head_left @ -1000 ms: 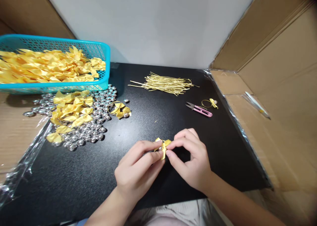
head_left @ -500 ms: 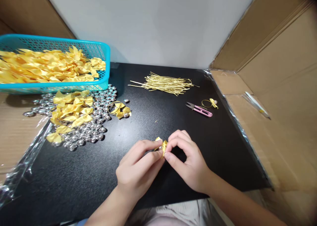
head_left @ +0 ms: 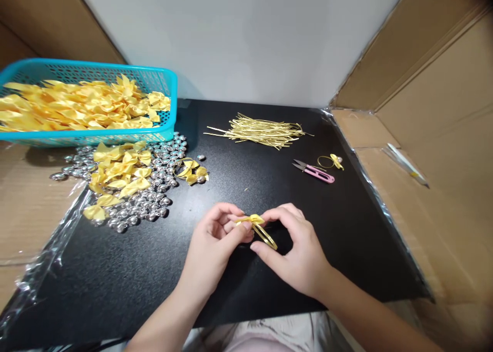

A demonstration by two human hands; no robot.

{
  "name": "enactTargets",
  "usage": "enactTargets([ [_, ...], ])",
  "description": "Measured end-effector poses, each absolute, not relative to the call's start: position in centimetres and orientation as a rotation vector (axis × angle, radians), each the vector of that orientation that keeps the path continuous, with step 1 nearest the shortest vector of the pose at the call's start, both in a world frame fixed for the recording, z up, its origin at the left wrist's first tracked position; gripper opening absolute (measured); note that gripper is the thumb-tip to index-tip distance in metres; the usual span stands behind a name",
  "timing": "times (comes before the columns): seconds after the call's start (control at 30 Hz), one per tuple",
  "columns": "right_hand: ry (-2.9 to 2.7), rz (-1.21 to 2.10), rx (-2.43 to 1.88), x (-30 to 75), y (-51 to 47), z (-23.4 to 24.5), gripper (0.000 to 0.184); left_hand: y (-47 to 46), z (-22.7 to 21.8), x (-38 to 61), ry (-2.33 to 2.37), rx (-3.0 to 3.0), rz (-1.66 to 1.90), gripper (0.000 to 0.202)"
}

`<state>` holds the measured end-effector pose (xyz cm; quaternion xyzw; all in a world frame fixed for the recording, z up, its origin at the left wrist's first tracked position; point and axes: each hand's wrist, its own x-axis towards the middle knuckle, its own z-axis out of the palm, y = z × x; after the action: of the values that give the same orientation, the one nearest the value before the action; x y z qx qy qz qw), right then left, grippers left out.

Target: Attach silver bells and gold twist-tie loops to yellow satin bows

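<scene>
Both my hands meet low over the black table top (head_left: pixel 239 187), near its front edge. My left hand (head_left: pixel 213 249) pinches a small yellow ribbon bow (head_left: pixel 252 220) between thumb and fingers. My right hand (head_left: pixel 298 252) is closed on the same bow from the right, and a loop of gold wire (head_left: pixel 265 236) hangs from the bow between the two hands. A pile of loose yellow bows (head_left: pixel 119 169) lies on a heap of silver beads (head_left: pixel 154 198) at the left.
A turquoise basket (head_left: pixel 162 131) full of yellow bows stands at the back left. A bundle of gold wire ties (head_left: pixel 262 131) lies at the back middle. Pink thread snips (head_left: pixel 314 172) and a finished bow with a gold loop (head_left: pixel 331 161) lie right. Cardboard walls (head_left: pixel 431 136) flank both sides.
The bow between my hands has turned, and a gold wire loop now shows under it. My hands shifted slightly; the view slid a little.
</scene>
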<state>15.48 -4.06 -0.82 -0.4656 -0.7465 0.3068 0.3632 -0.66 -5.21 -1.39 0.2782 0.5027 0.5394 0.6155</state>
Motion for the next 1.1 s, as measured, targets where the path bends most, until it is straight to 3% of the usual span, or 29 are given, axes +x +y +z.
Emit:
enactTargets([
  [0.1, -1.911, 0.773, -1.185, 15.4, -3.9, -0.9, 0.008, -5.3, -1.4, -0.6, 1.128, 0.577, 1.181, 0.027],
  [0.33, -1.711, 1.155, -1.238, 15.9, -3.7, -0.3, 0.014, -5.4, -1.0, -0.7, 1.077, 0.526, 1.082, 0.027],
  [0.53, -1.443, 1.302, -0.973, 16.6, -3.5, -0.5, 0.023, -5.4, -1.0, -0.6, 1.086, 0.576, 1.061, 0.028],
  [0.7, -1.650, 1.146, -1.007, 16.3, -3.2, -0.3, 0.014, -5.5, -0.8, -0.6, 0.955, 0.756, 0.972, 0.024],
  [0.87, -1.792, 0.917, -0.912, 16.0, -3.3, 0.3, 0.020, -5.7, -0.5, -0.8, 0.923, 0.819, 0.967, 0.023],
  [1.1, -1.895, 0.688, -0.873, 16.0, -3.4, 0.0, 0.014, -5.7, -1.1, -0.6, 0.797, 0.691, 0.991, 0.018],
])
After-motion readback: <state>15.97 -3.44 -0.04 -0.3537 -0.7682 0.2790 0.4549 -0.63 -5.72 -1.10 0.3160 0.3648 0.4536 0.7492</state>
